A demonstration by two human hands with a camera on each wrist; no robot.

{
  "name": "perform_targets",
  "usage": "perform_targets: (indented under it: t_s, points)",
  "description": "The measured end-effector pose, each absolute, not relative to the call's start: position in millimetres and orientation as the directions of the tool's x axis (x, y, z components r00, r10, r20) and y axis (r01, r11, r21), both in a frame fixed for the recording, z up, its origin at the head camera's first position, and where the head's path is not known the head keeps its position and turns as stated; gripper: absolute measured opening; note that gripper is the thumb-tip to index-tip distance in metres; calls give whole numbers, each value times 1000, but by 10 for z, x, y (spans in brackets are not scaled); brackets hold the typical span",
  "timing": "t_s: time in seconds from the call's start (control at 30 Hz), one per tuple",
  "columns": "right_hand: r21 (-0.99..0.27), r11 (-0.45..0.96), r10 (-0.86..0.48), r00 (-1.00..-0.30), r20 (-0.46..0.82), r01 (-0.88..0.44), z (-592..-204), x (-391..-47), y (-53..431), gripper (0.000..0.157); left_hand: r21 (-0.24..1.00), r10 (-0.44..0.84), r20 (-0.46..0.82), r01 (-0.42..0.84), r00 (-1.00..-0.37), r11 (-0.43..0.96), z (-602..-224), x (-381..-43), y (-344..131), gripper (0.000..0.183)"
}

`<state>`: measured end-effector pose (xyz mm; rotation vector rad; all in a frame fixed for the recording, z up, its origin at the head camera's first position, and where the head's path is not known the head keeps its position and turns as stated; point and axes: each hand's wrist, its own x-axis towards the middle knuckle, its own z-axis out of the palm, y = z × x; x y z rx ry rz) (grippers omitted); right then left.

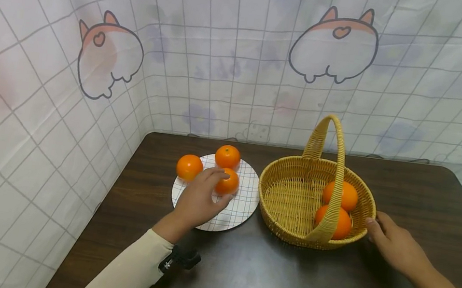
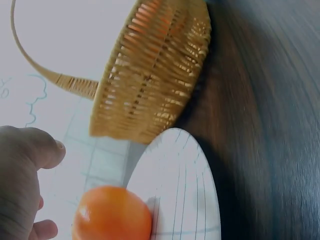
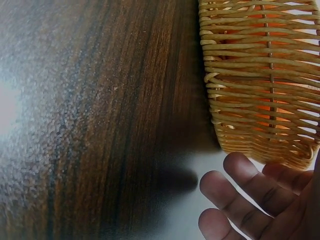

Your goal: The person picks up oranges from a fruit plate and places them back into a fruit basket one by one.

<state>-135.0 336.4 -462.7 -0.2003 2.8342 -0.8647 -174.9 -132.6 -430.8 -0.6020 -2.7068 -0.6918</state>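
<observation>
My left hand [image 1: 199, 198] reaches over a round white plate [image 1: 240, 209] with thin grid lines. Its thumb and fingers are spread around the front orange [image 1: 231, 183]. In the left wrist view the thumb stands apart from an orange [image 2: 112, 215] at the plate's edge. Two more oranges sit on the plate, one at the back [image 1: 227, 156] and one at the left [image 1: 189, 167]. On the right, my right hand [image 1: 397, 244] holds the rim of a wicker basket [image 1: 288, 205], thumb over the edge; other fingers hang loosely beside the weave [image 3: 240, 75].
Two oranges [image 1: 346, 196] lie in the basket's right side, partly behind its tall arched handle [image 1: 339, 163]. Basket and plate stand side by side on a dark wooden table [image 1: 240, 276]. A pale gridded cloth [image 1: 224, 65] with cartoon animals hangs behind and at the left.
</observation>
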Motion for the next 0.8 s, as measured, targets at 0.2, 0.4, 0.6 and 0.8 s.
perform_targets:
  t_s: [0.2,0.4,0.6,0.8]
  points:
    - [-541,836,-183,-976,-118,-92,-4609,-1356,3369,65,419,268,313,385,-911,822,-4331,-1777,-1437,53]
    - [-514,851,-195,-974,-111,-112,-4572,-1366,3386,64,462,227,231,312,-946,831,-4387,-1844,-1489,56]
    - [-503,855,-212,-970,-118,-126,-4565,-1377,3409,65,502,219,199,292,-955,814,-4456,-1906,-1508,61]
    - [-503,855,-223,-966,-131,-129,-4540,-1383,3407,65,512,206,160,260,-965,819,-4471,-1958,-1490,65]
